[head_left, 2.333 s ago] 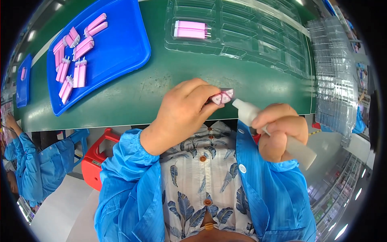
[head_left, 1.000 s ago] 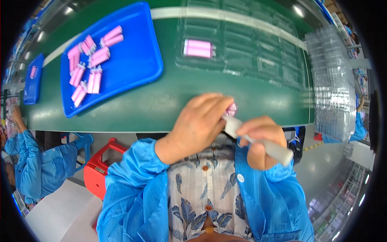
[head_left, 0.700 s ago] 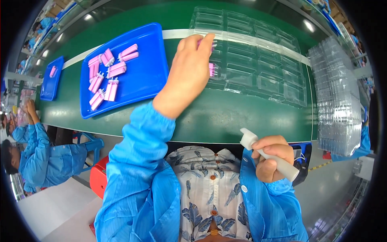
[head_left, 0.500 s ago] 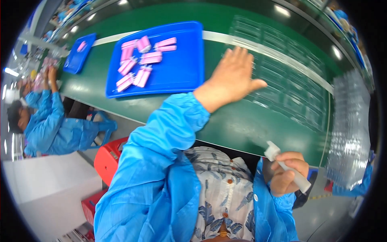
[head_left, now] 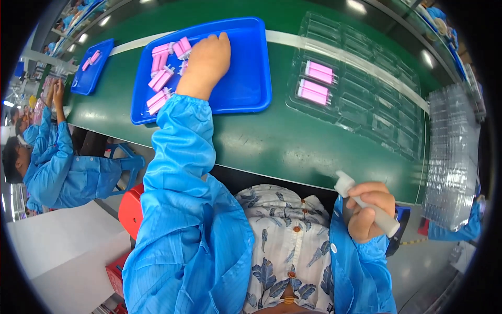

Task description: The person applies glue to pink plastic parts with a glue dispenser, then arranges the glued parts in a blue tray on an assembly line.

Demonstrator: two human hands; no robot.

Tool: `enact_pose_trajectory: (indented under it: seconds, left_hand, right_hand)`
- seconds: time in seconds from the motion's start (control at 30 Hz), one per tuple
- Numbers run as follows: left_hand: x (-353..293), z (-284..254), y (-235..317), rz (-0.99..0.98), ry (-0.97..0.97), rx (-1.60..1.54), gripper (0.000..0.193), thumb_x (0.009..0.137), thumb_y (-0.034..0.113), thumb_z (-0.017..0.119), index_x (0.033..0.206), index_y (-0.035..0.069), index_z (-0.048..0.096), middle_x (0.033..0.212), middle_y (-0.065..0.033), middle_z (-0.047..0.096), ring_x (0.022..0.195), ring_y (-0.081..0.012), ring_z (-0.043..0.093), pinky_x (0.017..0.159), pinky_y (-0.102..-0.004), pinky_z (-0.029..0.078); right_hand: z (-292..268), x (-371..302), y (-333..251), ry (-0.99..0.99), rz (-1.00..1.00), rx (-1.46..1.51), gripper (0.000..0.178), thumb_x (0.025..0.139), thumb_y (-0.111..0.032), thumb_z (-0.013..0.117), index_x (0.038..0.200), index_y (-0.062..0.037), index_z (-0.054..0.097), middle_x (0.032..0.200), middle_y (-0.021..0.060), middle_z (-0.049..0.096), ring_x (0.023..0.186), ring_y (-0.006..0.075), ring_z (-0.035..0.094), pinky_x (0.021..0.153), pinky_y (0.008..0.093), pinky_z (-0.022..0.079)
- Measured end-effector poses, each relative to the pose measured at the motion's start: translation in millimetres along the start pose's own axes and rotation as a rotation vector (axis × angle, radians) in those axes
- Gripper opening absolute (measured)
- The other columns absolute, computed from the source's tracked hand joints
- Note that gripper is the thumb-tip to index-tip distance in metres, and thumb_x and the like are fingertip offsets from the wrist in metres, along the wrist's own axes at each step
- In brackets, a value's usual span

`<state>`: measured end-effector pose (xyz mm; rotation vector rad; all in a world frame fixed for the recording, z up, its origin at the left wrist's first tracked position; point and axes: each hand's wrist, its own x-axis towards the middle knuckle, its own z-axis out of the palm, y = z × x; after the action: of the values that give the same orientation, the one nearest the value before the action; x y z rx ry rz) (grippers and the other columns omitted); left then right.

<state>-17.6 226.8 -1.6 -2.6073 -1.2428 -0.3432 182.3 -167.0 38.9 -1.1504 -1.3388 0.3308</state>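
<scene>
My left hand [head_left: 205,65] reaches into a blue tray [head_left: 243,91], back of the hand up and fingers curled down. Its fingertips are hidden, so whatever they grip does not show. Around it lie several pink plug-like blocks [head_left: 160,78] with metal prongs, some partly covered by the hand. Two more pink blocks [head_left: 314,92] sit in compartments at the left end of a clear plastic blister tray [head_left: 361,102]. At the lower right, near the table edge, my right hand [head_left: 372,206] is closed round a white tube-shaped tool [head_left: 386,222] with a wider angled head.
Stacked clear blister trays [head_left: 452,157] stand at the right end of the green table [head_left: 261,141]. A smaller blue tray [head_left: 94,68] with pink blocks lies at far left. Beside it sits a co-worker [head_left: 73,152] in blue. A red stool [head_left: 130,212] stands at my left.
My left hand has moved left from above the blister tray into the blue tray, its fingers now curled. Two pink blocks now show in the blister tray. My right hand still holds the white tool.
</scene>
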Motion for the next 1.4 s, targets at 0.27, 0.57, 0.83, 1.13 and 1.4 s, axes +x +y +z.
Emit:
enact_pose_trajectory:
  seconds: [0.27, 0.57, 0.83, 1.13, 1.4]
  left_hand:
    - [-55.4, -92.0, 89.6, 0.13, 0.195, -0.988, 0.038, 0.076, 0.01, 0.081, 0.112, 0.006, 0.068, 0.101, -0.0104, 0.065, 0.092, -0.0231, 0.065, 0.085, -0.0309, 0.053]
    - [-146.2, -77.4, 172.4, 0.192, -0.033, -1.2, 0.04, 0.068, 0.005, 0.085, 0.106, 0.009, 0.072, 0.095, -0.0068, 0.074, 0.086, -0.0234, 0.066, 0.076, -0.0343, 0.053]
    - [-141.1, -74.9, 158.1, 0.134, -0.157, -1.222, 0.033, 0.069, 0.006, 0.086, 0.1, 0.007, 0.074, 0.095, -0.0082, 0.074, 0.086, -0.0236, 0.066, 0.076, -0.0332, 0.052]
    - [-139.8, -72.1, 155.1, 0.145, -0.151, -1.256, 0.033, 0.067, 0.007, 0.087, 0.098, 0.006, 0.074, 0.094, -0.0081, 0.074, 0.086, -0.0234, 0.066, 0.076, -0.0329, 0.052]
    - [-140.3, -76.1, 154.6, 0.138, -0.15, -1.241, 0.035, 0.069, 0.006, 0.085, 0.102, 0.005, 0.072, 0.097, -0.0091, 0.074, 0.087, -0.0258, 0.066, 0.077, -0.0354, 0.053]
  right_hand:
    - [0.3, 8.3, -11.7, 0.015, 0.043, -0.037, 0.032, 0.099, -0.031, 0.06, 0.106, -0.0004, 0.052, 0.098, 0.0199, 0.066, 0.064, 0.0131, 0.057, 0.06, 0.0268, 0.052]
    - [-1.9, 16.0, 3.4, -0.02, 0.033, -0.075, 0.02, 0.095, -0.017, 0.063, 0.1, 0.0001, 0.054, 0.089, 0.0196, 0.069, 0.064, 0.0161, 0.06, 0.057, 0.0285, 0.051]
    - [7.6, 25.5, 11.3, 0.004, -0.008, -0.032, 0.02, 0.093, -0.02, 0.064, 0.086, -0.0026, 0.056, 0.073, 0.0138, 0.067, 0.054, 0.0181, 0.06, 0.046, 0.0299, 0.047]
    - [17.3, 44.9, 15.4, 0.006, -0.025, -0.02, 0.024, 0.094, -0.024, 0.063, 0.083, -0.0041, 0.055, 0.069, 0.0112, 0.065, 0.05, 0.017, 0.056, 0.046, 0.0287, 0.045]
    - [16.0, 50.9, 10.5, -0.046, 0.159, 0.103, 0.018, 0.094, -0.017, 0.064, 0.089, -0.002, 0.055, 0.081, 0.0168, 0.066, 0.065, 0.0156, 0.057, 0.057, 0.0293, 0.047]
